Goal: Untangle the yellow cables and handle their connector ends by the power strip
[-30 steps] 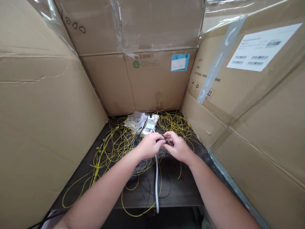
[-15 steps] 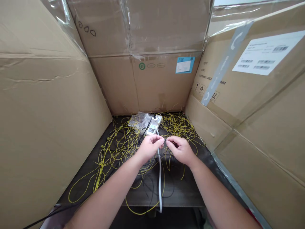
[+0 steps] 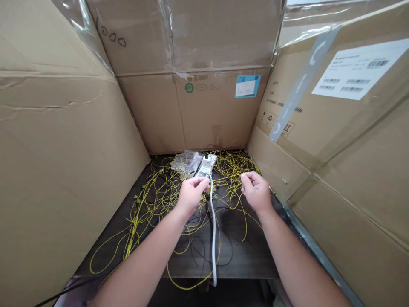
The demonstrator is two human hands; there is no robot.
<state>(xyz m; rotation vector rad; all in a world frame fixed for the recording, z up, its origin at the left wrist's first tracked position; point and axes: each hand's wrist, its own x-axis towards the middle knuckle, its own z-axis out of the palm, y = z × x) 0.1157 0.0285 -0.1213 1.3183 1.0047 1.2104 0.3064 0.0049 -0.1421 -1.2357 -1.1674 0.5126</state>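
My left hand [image 3: 192, 194] is closed in a pinch just in front of the white power strip [image 3: 209, 161]; whatever its fingertips hold is too small to make out. Off to the right, my right hand [image 3: 256, 191] is pinched too, beside the tangle of thin yellow wires [image 3: 236, 164], and what it holds is hidden. Between the hands, a thick white cable [image 3: 214, 238] runs from the strip over the table's front edge. Thin black wires [image 3: 230, 251] curl on the dark table below.
Crumpled clear plastic [image 3: 186, 162] lies left of the strip. More yellow wire [image 3: 136, 213] spreads along the left of the dark table [image 3: 249, 260]. Cardboard boxes wall in the left [image 3: 64, 170], back [image 3: 153, 111] and right [image 3: 358, 170] sides.
My hands were together at the fingertips with a small dark thing between them. Now they are apart: the right hand has moved right and the left slightly left.
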